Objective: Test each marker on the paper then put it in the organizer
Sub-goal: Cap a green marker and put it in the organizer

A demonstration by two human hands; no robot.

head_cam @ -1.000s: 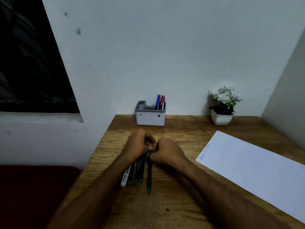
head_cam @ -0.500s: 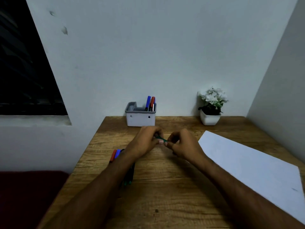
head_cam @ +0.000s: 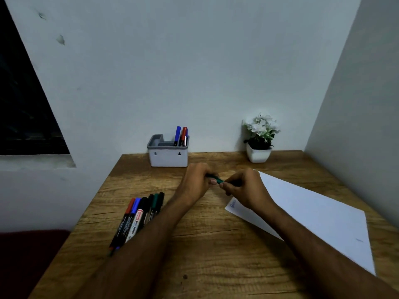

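Both bare forearms reach forward from the lower edge of the view and converge toward the middle. The left hand is curled, knuckles up, its fingertips pinching one end of a slim green marker. The right hand faces it, fingers curled, gripping the other end, the two hands almost touching.

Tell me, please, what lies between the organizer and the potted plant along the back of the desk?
Nothing: in the head view, only bare wooden desk lies between the organizer and the potted plant.
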